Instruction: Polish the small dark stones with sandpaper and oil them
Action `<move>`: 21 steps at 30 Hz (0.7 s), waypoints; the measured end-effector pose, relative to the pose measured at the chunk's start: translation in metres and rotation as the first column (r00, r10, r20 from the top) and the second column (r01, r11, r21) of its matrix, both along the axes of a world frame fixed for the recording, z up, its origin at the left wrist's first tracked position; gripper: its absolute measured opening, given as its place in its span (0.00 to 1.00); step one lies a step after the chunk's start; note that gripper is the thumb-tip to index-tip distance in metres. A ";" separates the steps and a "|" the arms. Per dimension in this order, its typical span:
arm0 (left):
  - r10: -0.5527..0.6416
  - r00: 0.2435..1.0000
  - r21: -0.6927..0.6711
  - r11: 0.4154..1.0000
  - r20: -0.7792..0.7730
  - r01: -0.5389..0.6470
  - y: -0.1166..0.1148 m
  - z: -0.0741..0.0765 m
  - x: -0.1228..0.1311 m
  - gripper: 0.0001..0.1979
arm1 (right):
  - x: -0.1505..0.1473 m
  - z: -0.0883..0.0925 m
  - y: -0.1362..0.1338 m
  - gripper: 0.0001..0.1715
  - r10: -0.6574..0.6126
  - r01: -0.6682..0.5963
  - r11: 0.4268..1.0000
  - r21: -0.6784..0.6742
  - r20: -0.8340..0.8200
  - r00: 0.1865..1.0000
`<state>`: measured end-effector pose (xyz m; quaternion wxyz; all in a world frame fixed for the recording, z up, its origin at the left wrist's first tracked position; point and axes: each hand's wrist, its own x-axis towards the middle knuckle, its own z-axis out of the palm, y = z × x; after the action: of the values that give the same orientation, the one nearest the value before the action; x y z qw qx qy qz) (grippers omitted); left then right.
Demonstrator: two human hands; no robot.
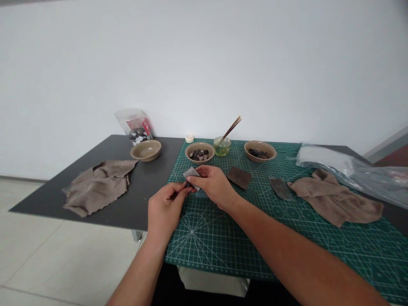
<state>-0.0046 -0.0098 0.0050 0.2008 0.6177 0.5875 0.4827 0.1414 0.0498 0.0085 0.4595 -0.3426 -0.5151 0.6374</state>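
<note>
Gray sandpaper point(191, 173), pinched in the right hand point(214, 186), appears against a small dark piece point(188, 184) held by closed fingertips of the left hand point(164, 209), between the table's point(156, 176) front and back edges, near the cutting mat's point(219, 242) left edge. A loose pinch could drop the piece; overshooting could scrape fingertips.

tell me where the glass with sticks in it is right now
In the head view, the glass stands near the far edge of the green mat, just right of the middle bowl, beyond the right hand.
</note>
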 end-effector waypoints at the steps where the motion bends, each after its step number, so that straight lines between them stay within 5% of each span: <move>1: 0.009 1.000 0.007 1.000 0.010 -0.009 0.000 0.000 0.000 0.05 | 0.000 0.001 -0.001 0.11 0.022 -0.022 1.000 0.010 0.005 1.000; 6: 0.008 0.998 0.020 1.000 0.057 -0.009 0.001 -0.001 0.000 0.04 | -0.001 0.001 0.000 0.12 -0.001 0.001 1.000 -0.018 -0.051 0.999; 10: 0.006 0.958 -0.037 0.999 0.286 0.005 0.006 -0.006 -0.001 0.05 | 0.000 0.001 0.002 0.16 -0.109 0.107 0.993 -0.042 -0.062 0.992; 15: -0.023 0.827 -0.018 0.999 0.562 0.039 0.011 -0.010 -0.002 0.15 | 0.003 0.004 -0.004 0.12 -0.172 0.154 0.970 0.188 0.085 0.981; 18: -0.023 0.839 0.035 0.999 0.543 0.005 0.012 -0.010 -0.003 0.12 | 0.004 0.007 -0.008 0.06 -0.232 0.125 0.902 0.414 0.218 0.948; 21: -0.012 0.906 0.096 0.995 0.423 -0.032 0.011 -0.009 -0.005 0.10 | 0.005 0.010 -0.010 0.02 -0.392 0.115 0.734 0.669 0.279 0.876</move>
<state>-0.0097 0.0017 -0.0037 0.2892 0.5048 0.5083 0.6349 0.1466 0.0401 0.0189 0.5158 -0.3593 -0.7291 0.2705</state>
